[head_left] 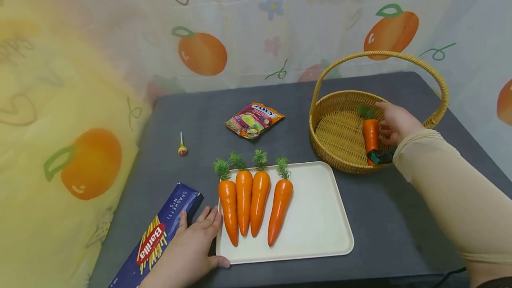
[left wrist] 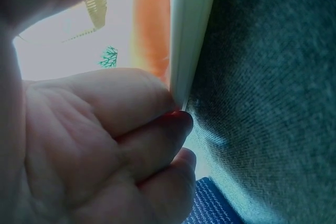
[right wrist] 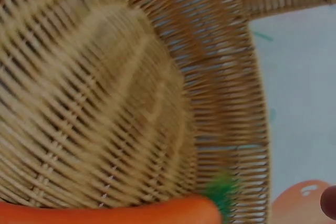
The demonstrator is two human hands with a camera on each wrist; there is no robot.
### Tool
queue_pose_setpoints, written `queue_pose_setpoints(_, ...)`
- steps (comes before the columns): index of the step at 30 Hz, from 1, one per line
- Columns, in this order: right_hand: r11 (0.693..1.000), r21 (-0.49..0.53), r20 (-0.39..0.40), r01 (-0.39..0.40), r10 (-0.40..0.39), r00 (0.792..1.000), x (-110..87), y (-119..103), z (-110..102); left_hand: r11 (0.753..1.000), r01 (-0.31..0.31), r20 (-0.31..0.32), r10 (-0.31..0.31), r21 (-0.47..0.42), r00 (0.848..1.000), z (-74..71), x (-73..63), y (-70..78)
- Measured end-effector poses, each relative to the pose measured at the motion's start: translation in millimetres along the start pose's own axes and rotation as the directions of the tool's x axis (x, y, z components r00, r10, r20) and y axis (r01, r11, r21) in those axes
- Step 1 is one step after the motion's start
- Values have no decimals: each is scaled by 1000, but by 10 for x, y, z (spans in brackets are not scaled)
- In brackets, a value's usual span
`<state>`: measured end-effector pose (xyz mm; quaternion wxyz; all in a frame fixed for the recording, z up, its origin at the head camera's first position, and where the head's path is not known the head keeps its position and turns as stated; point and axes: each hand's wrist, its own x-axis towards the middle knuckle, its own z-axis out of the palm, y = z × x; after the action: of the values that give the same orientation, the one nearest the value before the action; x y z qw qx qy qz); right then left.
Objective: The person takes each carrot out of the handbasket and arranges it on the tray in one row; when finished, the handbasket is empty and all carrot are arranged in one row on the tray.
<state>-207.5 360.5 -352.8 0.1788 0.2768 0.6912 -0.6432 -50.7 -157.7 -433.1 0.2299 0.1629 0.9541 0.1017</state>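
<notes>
Several orange carrots (head_left: 261,203) with green tops lie side by side on a cream tray (head_left: 316,217). My left hand (head_left: 191,246) rests at the tray's left edge, fingers fairly straight against the rim and thumb at the front corner; the left wrist view shows its fingertips (left wrist: 181,121) right at the rim. Another carrot (head_left: 371,134) lies inside the wicker basket (head_left: 340,163), along its right side. Beside that carrot, my right hand (head_left: 398,121) reaches over the basket rim with loosely extended fingers. In the right wrist view the carrot (right wrist: 131,211) lies along the basket's woven bottom.
A blue spaghetti box (head_left: 160,230) lies by the left forearm. Farther back are a lollipop (head_left: 182,150) and a candy bag (head_left: 254,120). The basket's tall handle (head_left: 380,53) arches over it. A printed cloth (head_left: 240,12) hangs behind the dark table.
</notes>
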Motion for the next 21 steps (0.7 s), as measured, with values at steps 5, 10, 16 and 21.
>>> queue_pose_setpoints(5, 999, -44, 34, -30, 32, 999, 122, 69, 41, 1000, 16, 22, -16, -3, 1000, -1, 4, 4)
queue_pose_setpoints(10, 994, -104, 108, -16, 27, 994, 206, 82, 186, 999, 30, 43, -30, -10, 999, -19, 15, 9)
queue_pose_setpoints(16, 990, -143, 150, -9, 31, 988, 261, 39, 453, 1000, 19, 39, -19, -11, 999, -13, 14, 4)
queue_pose_setpoints(21, 986, -165, 216, -10, 46, 975, 301, -23, 621, 1000, 14, 40, -14, -15, 999, -6, 15, 4)
